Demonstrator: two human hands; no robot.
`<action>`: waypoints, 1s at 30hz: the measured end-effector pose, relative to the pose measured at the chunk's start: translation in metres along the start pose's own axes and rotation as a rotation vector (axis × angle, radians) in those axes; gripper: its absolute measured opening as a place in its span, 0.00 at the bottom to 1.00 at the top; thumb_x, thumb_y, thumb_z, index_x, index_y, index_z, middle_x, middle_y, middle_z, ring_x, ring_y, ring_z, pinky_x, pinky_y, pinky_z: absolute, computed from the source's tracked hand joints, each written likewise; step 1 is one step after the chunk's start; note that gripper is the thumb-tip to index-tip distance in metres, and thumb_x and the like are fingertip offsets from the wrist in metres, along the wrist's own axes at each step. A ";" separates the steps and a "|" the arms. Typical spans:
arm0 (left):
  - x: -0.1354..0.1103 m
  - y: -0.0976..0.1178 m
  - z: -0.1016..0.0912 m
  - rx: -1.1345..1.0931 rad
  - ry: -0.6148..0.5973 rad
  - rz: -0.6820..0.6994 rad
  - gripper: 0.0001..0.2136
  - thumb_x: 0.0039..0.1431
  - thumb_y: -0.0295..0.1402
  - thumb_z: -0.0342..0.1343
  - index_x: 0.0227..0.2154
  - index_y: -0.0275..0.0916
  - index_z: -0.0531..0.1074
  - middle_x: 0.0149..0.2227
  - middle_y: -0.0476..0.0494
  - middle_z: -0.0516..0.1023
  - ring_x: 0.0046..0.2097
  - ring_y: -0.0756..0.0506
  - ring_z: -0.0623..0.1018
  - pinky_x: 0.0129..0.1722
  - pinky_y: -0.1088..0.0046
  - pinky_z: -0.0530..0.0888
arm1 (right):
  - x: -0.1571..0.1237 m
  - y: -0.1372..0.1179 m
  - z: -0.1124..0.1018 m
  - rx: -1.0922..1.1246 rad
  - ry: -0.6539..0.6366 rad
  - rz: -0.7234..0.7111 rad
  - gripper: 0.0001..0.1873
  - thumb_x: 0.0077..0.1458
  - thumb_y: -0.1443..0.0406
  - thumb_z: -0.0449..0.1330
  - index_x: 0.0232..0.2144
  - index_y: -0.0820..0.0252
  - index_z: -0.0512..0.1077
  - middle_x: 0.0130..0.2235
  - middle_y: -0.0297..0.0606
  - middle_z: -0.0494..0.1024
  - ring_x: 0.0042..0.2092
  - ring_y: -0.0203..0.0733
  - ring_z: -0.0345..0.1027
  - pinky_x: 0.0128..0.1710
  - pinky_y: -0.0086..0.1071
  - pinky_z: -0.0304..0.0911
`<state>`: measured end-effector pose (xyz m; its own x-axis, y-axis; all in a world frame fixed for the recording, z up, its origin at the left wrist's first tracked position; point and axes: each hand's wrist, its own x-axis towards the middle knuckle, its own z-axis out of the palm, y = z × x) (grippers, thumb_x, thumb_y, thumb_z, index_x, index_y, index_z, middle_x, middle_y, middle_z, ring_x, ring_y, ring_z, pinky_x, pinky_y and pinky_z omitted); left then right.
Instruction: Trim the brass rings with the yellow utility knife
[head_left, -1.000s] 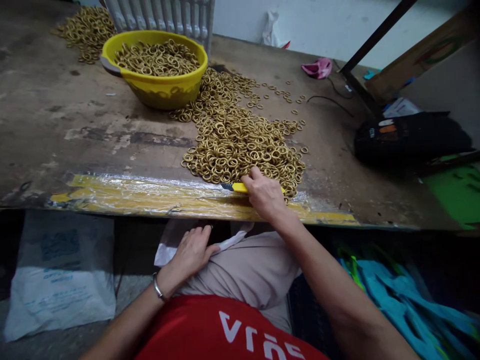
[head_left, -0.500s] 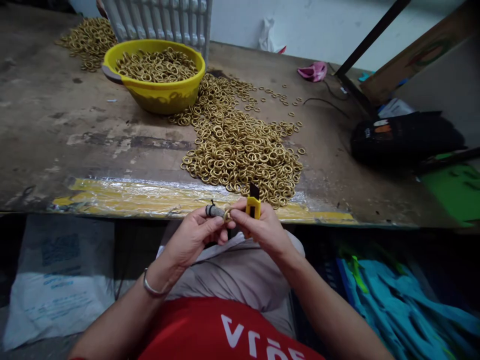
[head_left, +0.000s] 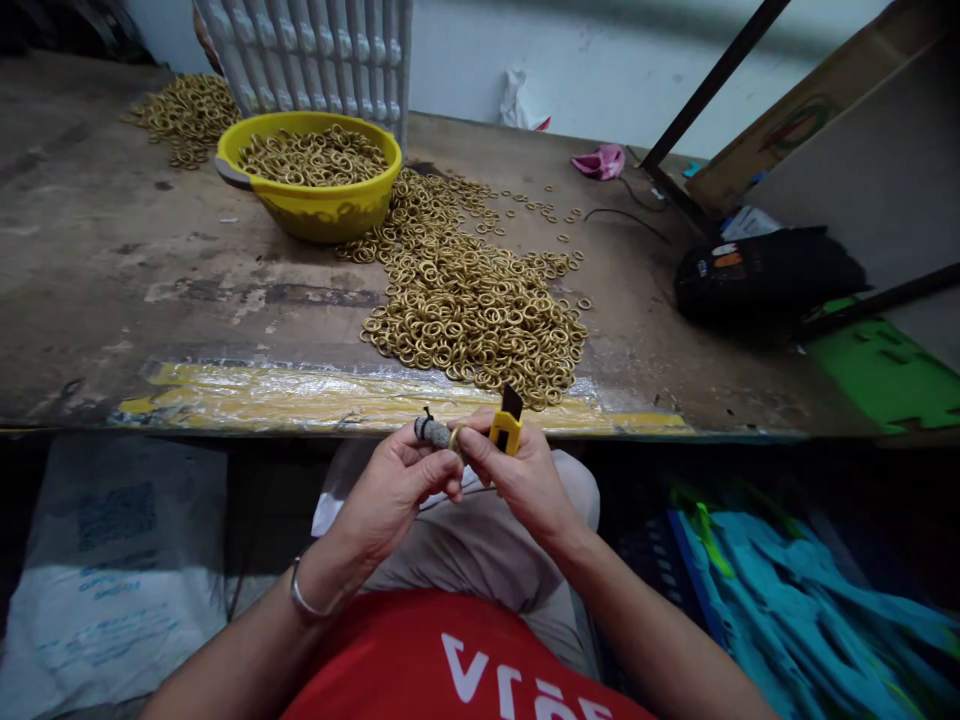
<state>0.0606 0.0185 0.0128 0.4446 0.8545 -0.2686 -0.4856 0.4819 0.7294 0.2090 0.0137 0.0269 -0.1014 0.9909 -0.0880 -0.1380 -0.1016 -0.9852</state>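
My left hand (head_left: 394, 490) is closed on a small grey rod-like tool (head_left: 431, 431), held above my lap just below the table's front edge. My right hand (head_left: 525, 480) grips a yellow utility knife (head_left: 508, 422) with its dark blade pointing up, and its fingertips pinch a brass ring (head_left: 455, 437) against the grey tool's end. Both hands meet in front of a large heap of brass rings (head_left: 472, 310) on the worn wooden table (head_left: 112, 270).
A yellow basin (head_left: 315, 200) full of rings stands at the back left, with another ring pile (head_left: 184, 115) behind it and a white slatted crate (head_left: 315, 50). A black bag (head_left: 757, 275) lies at the right. A white sack (head_left: 112, 570) sits on the floor left.
My right hand lifted the yellow knife and a ring off the table. My left hand rose from my lap with the grey tool. Both hands now meet over my lap.
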 end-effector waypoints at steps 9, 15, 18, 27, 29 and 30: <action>-0.007 0.002 -0.004 -0.054 -0.022 -0.081 0.10 0.52 0.33 0.67 0.33 0.32 0.76 0.30 0.43 0.79 0.29 0.51 0.77 0.32 0.75 0.75 | -0.011 0.004 -0.011 -0.457 -0.003 -0.237 0.10 0.62 0.63 0.57 0.29 0.59 0.73 0.27 0.32 0.70 0.30 0.34 0.66 0.34 0.30 0.64; -0.006 -0.004 -0.008 0.032 -0.014 0.005 0.09 0.55 0.35 0.65 0.33 0.34 0.75 0.28 0.47 0.76 0.28 0.51 0.74 0.31 0.75 0.72 | -0.020 0.005 -0.019 -0.840 -0.056 -0.376 0.15 0.56 0.75 0.53 0.42 0.58 0.73 0.36 0.37 0.74 0.36 0.37 0.69 0.37 0.29 0.64; -0.007 -0.005 -0.010 0.161 0.005 0.088 0.10 0.56 0.37 0.64 0.34 0.35 0.75 0.28 0.48 0.76 0.29 0.51 0.74 0.34 0.75 0.71 | -0.024 0.007 -0.020 -1.087 -0.047 -0.346 0.23 0.49 0.79 0.51 0.45 0.59 0.72 0.39 0.39 0.75 0.37 0.39 0.70 0.37 0.30 0.65; -0.010 -0.001 -0.012 0.518 0.055 0.171 0.09 0.59 0.38 0.61 0.33 0.36 0.75 0.28 0.46 0.74 0.30 0.49 0.71 0.32 0.75 0.68 | -0.023 0.008 -0.020 -1.376 0.006 -0.290 0.19 0.52 0.78 0.51 0.43 0.60 0.72 0.38 0.39 0.75 0.34 0.39 0.68 0.35 0.30 0.60; -0.009 -0.003 -0.014 0.529 0.070 0.184 0.09 0.58 0.38 0.62 0.34 0.36 0.77 0.29 0.46 0.75 0.32 0.48 0.71 0.33 0.75 0.69 | -0.022 0.008 -0.019 -1.413 -0.001 -0.269 0.17 0.53 0.77 0.51 0.41 0.60 0.72 0.37 0.39 0.75 0.33 0.39 0.68 0.34 0.30 0.59; -0.008 -0.003 -0.014 0.533 0.077 0.189 0.09 0.58 0.37 0.62 0.34 0.36 0.77 0.30 0.46 0.75 0.32 0.48 0.71 0.33 0.75 0.69 | -0.020 0.009 -0.019 -1.429 -0.004 -0.260 0.16 0.54 0.77 0.51 0.40 0.60 0.72 0.37 0.39 0.75 0.33 0.39 0.67 0.33 0.30 0.58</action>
<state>0.0479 0.0131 0.0033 0.3212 0.9377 -0.1329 -0.0957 0.1718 0.9805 0.2285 -0.0056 0.0173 -0.2301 0.9669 0.1103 0.9275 0.2522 -0.2760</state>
